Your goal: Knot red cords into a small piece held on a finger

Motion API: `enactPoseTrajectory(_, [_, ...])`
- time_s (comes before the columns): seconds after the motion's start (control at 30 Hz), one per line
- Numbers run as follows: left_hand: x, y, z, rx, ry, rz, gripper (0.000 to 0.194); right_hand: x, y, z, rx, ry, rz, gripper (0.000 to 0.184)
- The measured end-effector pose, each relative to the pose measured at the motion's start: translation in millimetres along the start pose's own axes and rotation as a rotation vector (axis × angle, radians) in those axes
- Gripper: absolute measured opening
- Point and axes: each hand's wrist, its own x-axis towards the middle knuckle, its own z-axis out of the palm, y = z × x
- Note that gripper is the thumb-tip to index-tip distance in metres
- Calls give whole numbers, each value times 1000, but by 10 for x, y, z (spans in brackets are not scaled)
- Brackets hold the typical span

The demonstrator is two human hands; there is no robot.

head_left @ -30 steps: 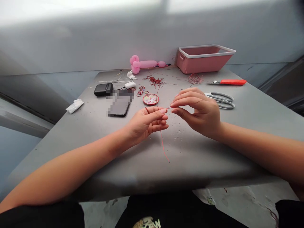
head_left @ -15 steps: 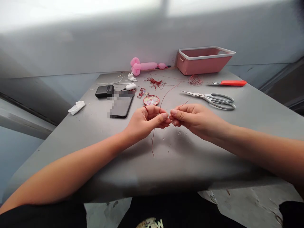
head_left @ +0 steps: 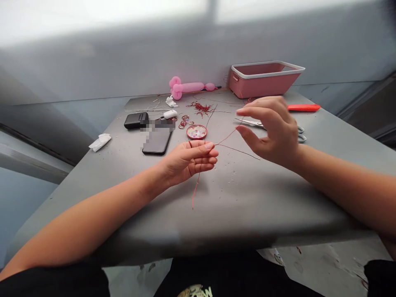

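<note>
My left hand (head_left: 193,160) is closed in a pinch on thin red cords (head_left: 197,183), above the middle of the table. One end hangs down below the hand, one rises behind it, and two strands fan out to the right from the fingertips. My right hand (head_left: 269,128) is raised to the right, thumb and forefinger apart. The upper strand reaches its thumb tip; no grip on it shows. A dark red loop (head_left: 190,144) lies around a finger of my left hand. Just beyond that hand sits a round red-rimmed dish (head_left: 196,132) of small pale beads or sequins.
Scissors (head_left: 249,122) lie partly hidden behind my right hand, near a red-handled cutter (head_left: 303,108). A pink bin (head_left: 262,86) and pink balloon (head_left: 192,87) stand at the back. Red cord scraps (head_left: 201,109), a phone (head_left: 157,142), a black box (head_left: 136,120) and tissue (head_left: 100,142) lie farther left.
My right hand has come away from my left fingertips, moving up and right, and its fingers have parted. Two strands now stretch out between the hands. My left hand keeps its pinch, nearly in place.
</note>
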Motion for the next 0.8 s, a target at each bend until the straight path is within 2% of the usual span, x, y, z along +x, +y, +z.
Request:
enactPoseTrajectory(0.03, [-4, -1, 8, -7, -15, -13, 7, -2, 43, -27, -108, 72, -155, 44])
enactPoseTrajectory(0.07, [-7, -4, 16, -18, -23, -22, 6, -3, 74, -52, -198, 88, -227, 62])
enactPoseTrajectory(0.13, [-7, -14, 26, -38, -32, -30, 5, -10, 105, -91, -309, 142, -274, 80])
enactPoseTrajectory(0.17, [-6, -20, 28, -43, -35, -33, 5, -17, 110, -100, -342, 140, -291, 78])
enactPoseTrajectory(0.3, [-13, -50, 35, -13, -56, -68, 8, -54, 111, -83, -350, -3, -425, 29])
enactPoseTrajectory(0.4, [-34, -72, 56, 21, -52, -107, 13, -72, 81, -62, -297, -90, -478, 27])
enactPoseTrajectory(0.5, [-55, -81, 93, 31, -12, -117, 14, -91, 21, -59, -269, -98, -491, 29])
enactPoseTrajectory(0.67, [-70, -70, 140, 29, -10, -135, 11, -119, -36, -62, -191, -255, -369, 19])
enactPoseTrajectory(0.73, [-74, -64, 145, 33, 1, -141, 10, -93, -53, -65, -198, -239, -413, 17])
enactPoseTrajectory(0.8, [-79, -64, 144, 52, 8, -136, 12, -48, -84, -66, -215, -146, -548, 16])
